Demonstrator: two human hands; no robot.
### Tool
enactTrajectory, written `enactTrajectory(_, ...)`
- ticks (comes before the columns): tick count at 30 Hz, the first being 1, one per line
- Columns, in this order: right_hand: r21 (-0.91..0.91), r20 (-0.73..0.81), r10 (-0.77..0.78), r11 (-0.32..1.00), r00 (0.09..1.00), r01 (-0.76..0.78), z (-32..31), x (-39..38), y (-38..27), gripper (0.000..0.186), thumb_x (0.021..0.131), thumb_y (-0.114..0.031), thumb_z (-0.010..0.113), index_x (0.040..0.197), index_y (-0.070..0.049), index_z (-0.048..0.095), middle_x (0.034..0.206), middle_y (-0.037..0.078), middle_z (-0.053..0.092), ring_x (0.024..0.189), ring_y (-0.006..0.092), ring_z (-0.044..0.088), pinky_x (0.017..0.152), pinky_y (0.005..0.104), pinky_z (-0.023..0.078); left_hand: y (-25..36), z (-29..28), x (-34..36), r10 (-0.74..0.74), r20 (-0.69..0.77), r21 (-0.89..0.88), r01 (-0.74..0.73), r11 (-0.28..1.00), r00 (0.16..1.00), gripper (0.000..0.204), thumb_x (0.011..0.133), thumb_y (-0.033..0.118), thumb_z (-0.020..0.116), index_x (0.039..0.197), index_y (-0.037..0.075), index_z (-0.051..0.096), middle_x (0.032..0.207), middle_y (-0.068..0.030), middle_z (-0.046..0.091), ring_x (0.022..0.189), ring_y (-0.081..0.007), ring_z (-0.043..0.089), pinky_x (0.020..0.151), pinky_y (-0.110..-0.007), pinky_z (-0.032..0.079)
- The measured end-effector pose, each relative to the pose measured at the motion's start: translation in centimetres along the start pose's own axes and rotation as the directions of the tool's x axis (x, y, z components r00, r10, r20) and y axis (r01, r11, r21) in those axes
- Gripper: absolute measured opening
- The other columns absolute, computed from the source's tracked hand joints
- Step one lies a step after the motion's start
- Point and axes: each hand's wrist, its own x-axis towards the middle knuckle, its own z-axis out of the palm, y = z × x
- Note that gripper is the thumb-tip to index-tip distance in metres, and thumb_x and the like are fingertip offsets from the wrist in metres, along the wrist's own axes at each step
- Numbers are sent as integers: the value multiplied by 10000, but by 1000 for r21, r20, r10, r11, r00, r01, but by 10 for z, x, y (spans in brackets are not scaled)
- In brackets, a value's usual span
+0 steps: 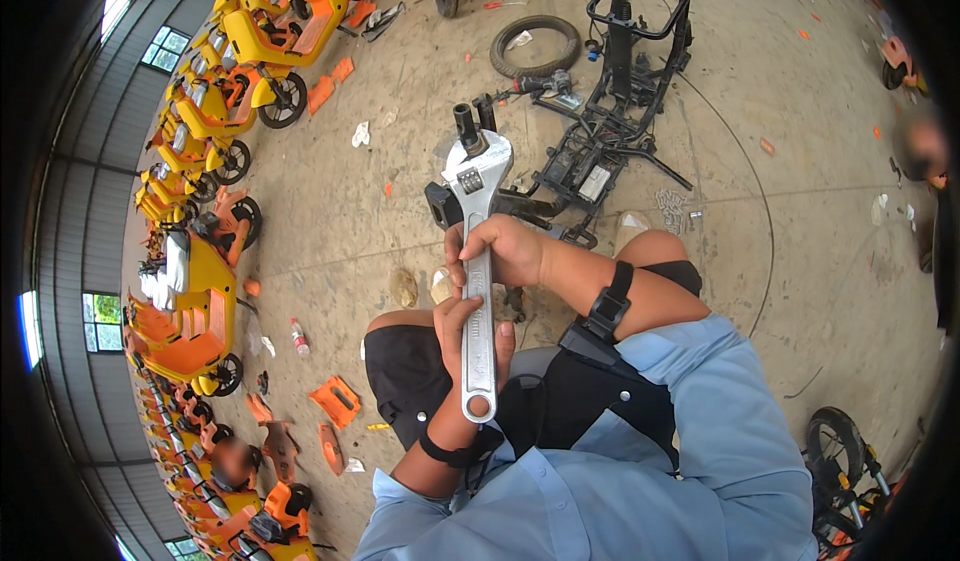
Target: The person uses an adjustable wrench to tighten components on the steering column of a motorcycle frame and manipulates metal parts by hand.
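The right hand point(512, 249) curls its fingers around a silver adjustable wrench point(480, 296) while the left hand point(455, 346) cups the handle just below them, seemingly spaced for leverage, the tool's head up at a dark tubular fitting point(464, 121) beyond the right fingers.

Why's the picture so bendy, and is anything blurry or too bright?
Head view: the fisheye lens curves the wall near the rim; a far-left window glares white; the wrench looks sharp, but a person at the right edge is partly blurred.
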Motion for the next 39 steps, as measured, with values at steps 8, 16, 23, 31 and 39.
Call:
enactTrajectory(8,-1,-74,52,999,996,-52,1,3,-7,212,735,-96,517,895,24,587,751,190,629,742,329,627,802,452,521,-3,4,5,-21,-4,-40,21,999,1000,426,861,191,676,1191,14,474,1049,-160,481,957,-276,500,900,-375,395)
enactTrajectory(16,67,-101,43,997,994,-36,0,8,-12,234,729,-113,507,920,10,563,732,184,607,763,329,620,800,439,495,-8,7,14,-54,-6,-95,54,994,998,523,856,263,701,1220,-18,453,1062,-140,462,954,-229,478,881,-355,396)
enactTrajectory(23,112,-132,-36,992,991,51,4,54,14,238,794,-82,523,1005,12,579,878,173,634,870,326,633,881,432,484,-57,-38,15,-312,-64,-246,288,926,948,739,948,539,470,1379,-22,256,1118,-169,535,941,-229,567,970,-365,390)
enactTrajectory(31,241,-228,-177,943,957,232,13,125,22,213,917,-60,481,1111,15,530,1041,196,623,1061,314,598,971,440,450,-114,-72,78,-662,-205,-812,253,526,721,628,976,444,466,1430,35,322,984,-89,576,717,-182,522,703,-314,446)
enactTrajectory(39,246,-465,-348,832,814,497,6,189,17,175,928,-28,487,1101,-9,513,1124,153,601,1132,236,587,1005,385,463,-155,-100,106,-663,50,-879,348,326,747,625,975,437,443,1446,37,349,1422,-165,452,1295,-258,457,976,-364,448)
